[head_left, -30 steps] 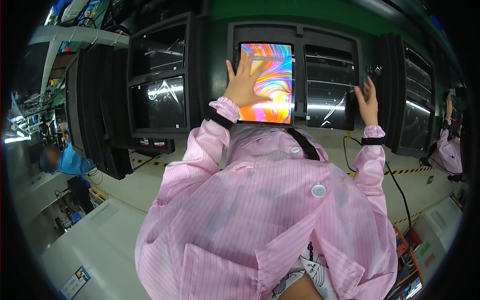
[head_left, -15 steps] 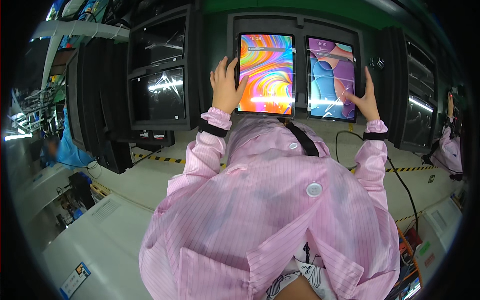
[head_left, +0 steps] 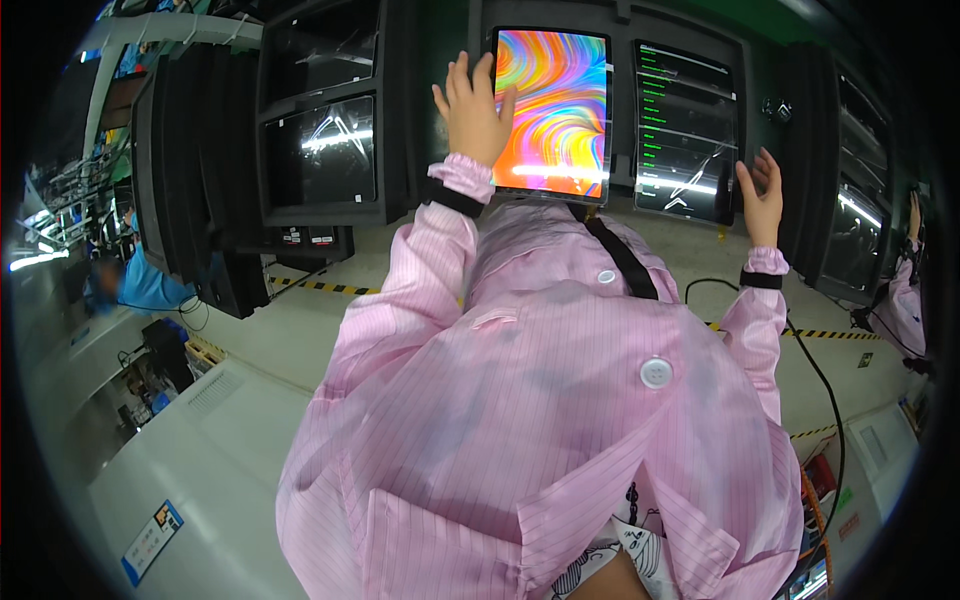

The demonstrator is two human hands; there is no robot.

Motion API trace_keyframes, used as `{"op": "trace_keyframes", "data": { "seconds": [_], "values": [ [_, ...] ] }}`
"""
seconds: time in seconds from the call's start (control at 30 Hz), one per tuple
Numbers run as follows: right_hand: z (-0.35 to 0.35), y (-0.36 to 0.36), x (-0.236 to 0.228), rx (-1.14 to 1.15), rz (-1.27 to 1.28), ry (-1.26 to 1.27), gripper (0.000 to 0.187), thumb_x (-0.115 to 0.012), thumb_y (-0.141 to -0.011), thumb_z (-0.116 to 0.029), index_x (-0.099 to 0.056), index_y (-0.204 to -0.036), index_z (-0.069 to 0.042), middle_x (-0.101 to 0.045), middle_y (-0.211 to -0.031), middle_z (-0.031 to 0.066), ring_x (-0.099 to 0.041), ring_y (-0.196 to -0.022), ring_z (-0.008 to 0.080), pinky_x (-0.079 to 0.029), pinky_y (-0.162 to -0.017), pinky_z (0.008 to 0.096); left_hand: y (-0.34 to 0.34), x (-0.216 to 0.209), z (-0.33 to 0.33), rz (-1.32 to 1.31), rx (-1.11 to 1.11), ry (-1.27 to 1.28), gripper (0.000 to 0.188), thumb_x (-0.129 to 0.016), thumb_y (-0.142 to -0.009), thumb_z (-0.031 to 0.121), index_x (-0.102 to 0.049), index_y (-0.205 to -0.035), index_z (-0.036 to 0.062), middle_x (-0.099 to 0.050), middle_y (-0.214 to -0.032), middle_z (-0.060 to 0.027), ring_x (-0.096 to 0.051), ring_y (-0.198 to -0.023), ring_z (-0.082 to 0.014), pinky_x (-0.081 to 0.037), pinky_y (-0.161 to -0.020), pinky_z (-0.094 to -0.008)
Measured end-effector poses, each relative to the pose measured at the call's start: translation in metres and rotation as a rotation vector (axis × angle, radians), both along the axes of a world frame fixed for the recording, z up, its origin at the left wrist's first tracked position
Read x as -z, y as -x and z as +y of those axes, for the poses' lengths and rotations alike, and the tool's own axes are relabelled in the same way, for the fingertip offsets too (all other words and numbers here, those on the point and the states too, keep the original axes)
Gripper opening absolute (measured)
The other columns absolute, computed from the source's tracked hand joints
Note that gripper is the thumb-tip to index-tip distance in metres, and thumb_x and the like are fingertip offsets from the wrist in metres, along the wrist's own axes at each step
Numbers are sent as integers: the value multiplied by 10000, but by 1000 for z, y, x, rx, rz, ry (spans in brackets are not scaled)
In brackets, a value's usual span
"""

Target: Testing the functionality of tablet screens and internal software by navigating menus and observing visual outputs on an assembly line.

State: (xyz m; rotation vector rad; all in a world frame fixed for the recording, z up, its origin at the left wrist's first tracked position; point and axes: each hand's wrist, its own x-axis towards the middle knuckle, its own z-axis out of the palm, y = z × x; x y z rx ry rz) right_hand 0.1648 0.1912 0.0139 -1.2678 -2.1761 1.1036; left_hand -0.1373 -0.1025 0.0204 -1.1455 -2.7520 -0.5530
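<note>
Two tablets lie side by side in a dark tray (head_left: 625, 20). The left tablet (head_left: 552, 110) glows with orange, pink and blue swirls. On the right tablet (head_left: 685, 130) a black screen carries a column of green text lines. My left hand (head_left: 476, 112) is open at the left tablet's left side, fingers spread, its thumb over the lower left part of the edge. Beside the right tablet's lower right edge, my right hand (head_left: 762, 200) is open with slightly bent fingers and holds nothing. Both wrists wear black bands.
Left of me stands a dark tray with dark-screened tablets (head_left: 320, 150); another such tray (head_left: 850, 220) is on the right. A black cable (head_left: 825, 380) hangs at my right. People in blue (head_left: 150, 280) and pink (head_left: 900, 300) are at the sides.
The right tablet's screen went from a colourful wallpaper to black with green text. My right hand drew back from over that screen to its right side. The left tablet's clock and notification bar are gone.
</note>
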Motion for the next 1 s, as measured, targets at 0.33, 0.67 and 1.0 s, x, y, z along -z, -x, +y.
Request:
{"op": "trace_keyframes", "data": {
  "seconds": [0.33,0.67,1.0],
  "values": [
    [-46,1,-13,-195,-38,-241,911,-825,-678,-342,-359,-1392,-23,-432,-1352,209,-423,-1251,360,-333,-1046,419,-16,-15,-29,-386,58,-284,517,-588,-913,248,-407,-1343,26,-372,-1400,-220,-387,-1296,-371,-342,-1056,-394],
    [-49,6,-6,-38,-46,-264,808,-801,-722,-331,-425,-1354,2,-472,-1320,210,-461,-1231,325,-357,-1031,379,-19,-10,-54,-463,151,-365,544,-501,-801,-13,-429,-1338,38,-374,-1423,-183,-345,-1345,-336,-281,-1104,-381],
    [-47,5,-3,-50,-78,-243,773,-771,-754,-360,-428,-1356,-18,-462,-1334,195,-452,-1246,320,-350,-1041,384,-28,-14,-54,-462,130,-372,552,-590,-843,59,-400,-1361,45,-345,-1465,-167,-327,-1366,-317,-283,-1102,-377]
  ]
}}
